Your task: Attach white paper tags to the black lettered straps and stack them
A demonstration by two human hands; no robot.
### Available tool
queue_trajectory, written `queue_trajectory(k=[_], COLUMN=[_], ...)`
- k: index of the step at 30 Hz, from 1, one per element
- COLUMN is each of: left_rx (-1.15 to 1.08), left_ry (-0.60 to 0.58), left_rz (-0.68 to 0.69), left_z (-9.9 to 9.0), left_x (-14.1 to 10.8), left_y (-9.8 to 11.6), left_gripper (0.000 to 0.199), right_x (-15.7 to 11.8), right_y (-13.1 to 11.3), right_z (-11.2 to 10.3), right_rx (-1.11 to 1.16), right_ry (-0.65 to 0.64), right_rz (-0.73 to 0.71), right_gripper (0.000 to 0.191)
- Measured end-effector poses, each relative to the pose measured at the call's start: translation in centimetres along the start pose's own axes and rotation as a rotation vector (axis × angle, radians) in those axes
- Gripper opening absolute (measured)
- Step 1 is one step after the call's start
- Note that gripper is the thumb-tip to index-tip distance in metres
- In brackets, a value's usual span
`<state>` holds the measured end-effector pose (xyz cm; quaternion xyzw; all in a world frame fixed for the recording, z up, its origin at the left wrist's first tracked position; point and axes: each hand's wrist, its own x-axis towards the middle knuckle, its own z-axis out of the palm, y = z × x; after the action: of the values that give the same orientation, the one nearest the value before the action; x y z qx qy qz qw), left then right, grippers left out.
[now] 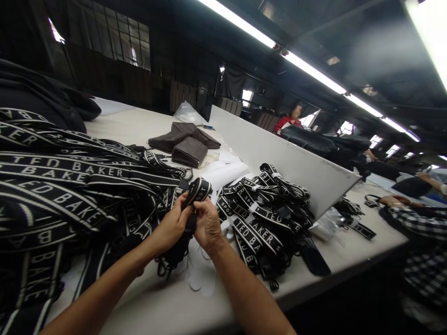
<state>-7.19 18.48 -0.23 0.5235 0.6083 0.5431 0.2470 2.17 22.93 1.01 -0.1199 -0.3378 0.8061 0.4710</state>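
Observation:
Between my two hands is a black webbing strap (201, 188) with white edge stripes and lettering, folded into a bundle. My left hand (177, 223) pinches its left side, thumb on top. On the bundle's right side, the curled fingers of my right hand (207, 222) grip it close to the left fingertips. Dark parts of the strap hang below the hands, partly hidden by them. A large heap of loose lettered straps (70, 186) lies to the left. Right of my hands is a pile of folded strap bundles (258, 214), several with white paper bands.
Dark brown quilted pouches (190, 144) lie farther back on the white table (139, 123). A white upright board (272, 149) runs behind the bundles. White paper pieces (202, 274) lie below my hands. A person in red (288, 123) is beyond the board; a checkered sleeve (412, 223) is at right.

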Motion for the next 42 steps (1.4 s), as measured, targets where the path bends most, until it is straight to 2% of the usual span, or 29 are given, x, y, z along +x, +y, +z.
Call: queue_trajectory(k=[5, 7, 10, 12, 16, 18, 22, 26, 29, 31, 34, 36, 37, 39, 42], left_rx=[0.284, 0.308, 0.173, 0.050, -0.114, -0.062, 0.219, 0.424, 0.475, 0.387, 0.132, -0.055, -0.148, -0.310, -0.375], left_ry=[-0.072, -0.080, -0.056, -0.069, -0.278, -0.315, -0.166, -0.017, 0.053, 0.047, 0.018, 0.101, 0.176, 0.326, 0.433], left_rz=[0.025, 0.069, 0.066, 0.025, -0.073, -0.032, 0.127, 0.114, 0.085, 0.083, 0.041, -0.037, -0.081, -0.170, -0.239], left_z=[1.4, 2.1, 2.3, 1.8, 0.1, -0.4, 0.3, 1.8, 1.9, 1.4, -0.4, -2.2, -3.1, -4.7, -6.0], left_x=[-1.4, -2.0, -2.1, -1.8, -1.2, -1.2, -1.5, -2.0, -2.2, -1.9, -1.1, -0.2, 0.2, 1.0, 1.5], left_y=[-0.2, 0.0, 0.4, 0.9, 2.1, 2.4, 1.7, 0.4, 0.3, 0.7, 1.5, 2.0, 2.1, 2.2, 1.9], left_gripper=[0.073, 0.076, 0.076, 0.074, 0.073, 0.067, 0.048, 0.040, 0.042, 0.042, 0.035, 0.031, 0.030, 0.026, 0.022], right_x=[0.2, 0.2, 0.2, 0.1, 0.2, 0.3, 0.7, 0.9, 0.8, 0.9, 1.3, 1.9, 2.2, 2.8, 3.2], right_y=[-0.1, -0.2, -0.5, -0.8, -1.6, -2.0, -2.3, -1.6, -0.9, -1.0, -2.3, -3.3, -3.7, -3.7, -2.1], right_z=[-0.1, -0.1, 0.0, 0.0, -0.4, -0.7, -0.8, -0.4, -0.3, -0.5, -1.4, -2.5, -3.1, -4.3, -5.4], right_rx=[-0.087, -0.090, -0.070, -0.095, -0.330, -0.409, -0.336, -0.280, -0.290, -0.316, -0.387, -0.533, -0.677, -1.022, -1.350], right_ry=[0.154, 0.209, 0.196, 0.161, 0.098, 0.091, 0.159, 0.263, 0.278, 0.234, 0.071, -0.025, -0.028, 0.038, 0.167], right_rz=[-0.062, -0.093, -0.117, -0.121, -0.273, -0.348, -0.302, -0.255, -0.284, -0.282, -0.221, -0.146, -0.102, -0.019, -0.004], right_gripper=[0.025, 0.024, 0.021, 0.023, 0.031, 0.038, 0.036, 0.031, 0.033, 0.035, 0.051, 0.062, 0.059, 0.040, 0.014])
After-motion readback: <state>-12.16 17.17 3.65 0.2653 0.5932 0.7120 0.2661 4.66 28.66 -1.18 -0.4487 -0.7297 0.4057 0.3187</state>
